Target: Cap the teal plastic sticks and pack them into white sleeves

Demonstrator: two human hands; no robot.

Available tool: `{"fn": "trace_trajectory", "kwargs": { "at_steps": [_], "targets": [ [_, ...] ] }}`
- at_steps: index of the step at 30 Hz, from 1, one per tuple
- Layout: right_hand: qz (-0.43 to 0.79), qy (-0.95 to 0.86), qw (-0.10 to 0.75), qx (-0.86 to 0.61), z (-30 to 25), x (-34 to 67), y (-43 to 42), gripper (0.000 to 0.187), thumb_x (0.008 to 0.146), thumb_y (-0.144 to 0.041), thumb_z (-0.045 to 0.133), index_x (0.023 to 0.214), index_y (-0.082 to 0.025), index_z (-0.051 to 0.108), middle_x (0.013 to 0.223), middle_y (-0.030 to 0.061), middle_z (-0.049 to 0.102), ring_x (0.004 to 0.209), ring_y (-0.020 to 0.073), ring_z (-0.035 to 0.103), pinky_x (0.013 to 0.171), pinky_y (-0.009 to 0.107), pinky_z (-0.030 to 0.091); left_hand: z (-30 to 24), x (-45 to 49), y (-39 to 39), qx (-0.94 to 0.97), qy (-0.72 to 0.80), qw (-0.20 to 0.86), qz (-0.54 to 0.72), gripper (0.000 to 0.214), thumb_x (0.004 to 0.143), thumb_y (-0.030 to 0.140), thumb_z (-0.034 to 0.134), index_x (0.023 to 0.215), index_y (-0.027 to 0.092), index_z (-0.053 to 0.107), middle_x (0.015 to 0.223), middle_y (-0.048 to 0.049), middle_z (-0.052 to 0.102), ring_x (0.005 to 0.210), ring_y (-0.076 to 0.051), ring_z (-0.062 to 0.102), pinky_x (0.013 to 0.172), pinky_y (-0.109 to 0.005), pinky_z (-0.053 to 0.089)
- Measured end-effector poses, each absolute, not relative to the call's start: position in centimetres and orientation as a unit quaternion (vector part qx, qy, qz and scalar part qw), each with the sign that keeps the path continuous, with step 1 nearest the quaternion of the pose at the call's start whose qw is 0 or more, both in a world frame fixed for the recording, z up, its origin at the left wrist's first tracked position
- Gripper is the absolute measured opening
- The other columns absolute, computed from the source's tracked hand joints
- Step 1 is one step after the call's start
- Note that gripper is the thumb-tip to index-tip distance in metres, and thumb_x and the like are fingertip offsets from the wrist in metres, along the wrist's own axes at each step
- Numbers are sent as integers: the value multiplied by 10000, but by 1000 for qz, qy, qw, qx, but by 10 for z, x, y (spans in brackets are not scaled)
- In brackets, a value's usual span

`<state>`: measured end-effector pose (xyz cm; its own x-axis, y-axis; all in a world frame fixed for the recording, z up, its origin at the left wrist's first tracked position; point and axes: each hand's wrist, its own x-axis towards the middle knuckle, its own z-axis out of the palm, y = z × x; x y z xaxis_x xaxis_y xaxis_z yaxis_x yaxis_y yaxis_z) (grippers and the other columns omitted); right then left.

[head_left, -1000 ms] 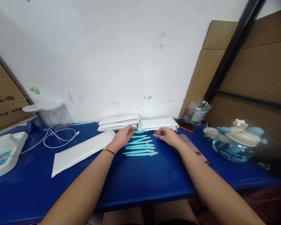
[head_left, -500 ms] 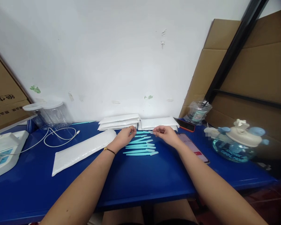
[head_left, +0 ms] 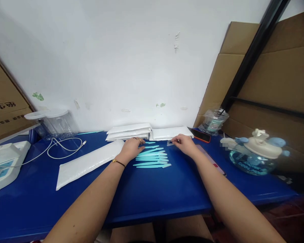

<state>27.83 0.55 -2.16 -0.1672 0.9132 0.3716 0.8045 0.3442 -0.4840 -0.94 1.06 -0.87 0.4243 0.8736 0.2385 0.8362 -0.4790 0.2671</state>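
Teal sticks [head_left: 152,157] — long axes left-right. Left hand [head_left: 132,148] nearer, just left of sticks' far rows; grip contents indiscernible. Right hand [head_left: 186,145], right of sticks — grip pinches clear piece [head_left: 169,143].

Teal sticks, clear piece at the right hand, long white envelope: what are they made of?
Teal sticks: probably molded plastic, fairly matte; even color, clean outlines.
Clear piece at the right hand: likely thin plastic; translucent, too small to tell film from rigid.
White envelope: apparently plastic film, semi-gloss, perhaps padded; highlights along its puckered edge, slightly puffy body.
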Motion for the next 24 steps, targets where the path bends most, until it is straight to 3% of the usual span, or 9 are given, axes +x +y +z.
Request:
{"fn": "trace_trajectory", "kwargs": {
  "at_steps": [6, 11, 18, 24],
  "targets": [
    [76, -795, 241, -551, -35, 276, 12, 75, 728, -208, 587, 763, -196, 652, 861, 45, 595, 796, 164, 558, 738, 270, 413, -17, -16, 19, 843, 515, 62, 143, 163, 784, 329, 512, 817, 222, 631, 922, -30, 640, 858, -186, 582, 710, -257, 435],
    [62, -809, 218, -542, -31, 272, 9, 118, 787, -209, 510, 753, -179, 619, 837, 58, 619, 765, 164, 557, 710, 263, 398, -14, -12, 16, 845, 519, 32, 126, 220, 839, 284, 422, 821, 194, 622, 921, -62, 637, 784, -178, 589, 690, -264, 420],
    [189, -769, 307, -528, -24, 263, 1, 194, 836, -327, 444, 829, -186, 577, 687, 7, 615, 608, 134, 556, 600, 242, 403, -10, -10, 13, 837, 512, 80, 176, 290, 880, 354, 338, 868, 196, 582, 835, -47, 643, 749, -180, 585, 655, -263, 406],
    [250, -749, 346, -507, -25, 257, -1, 202, 821, -357, 470, 834, -185, 576, 720, 9, 625, 609, 125, 572, 609, 242, 423, -10, -7, 12, 841, 498, 86, 193, 274, 873, 361, 354, 850, 205, 578, 832, -45, 646, 742, -186, 584, 655, -270, 401]
  ]
}}
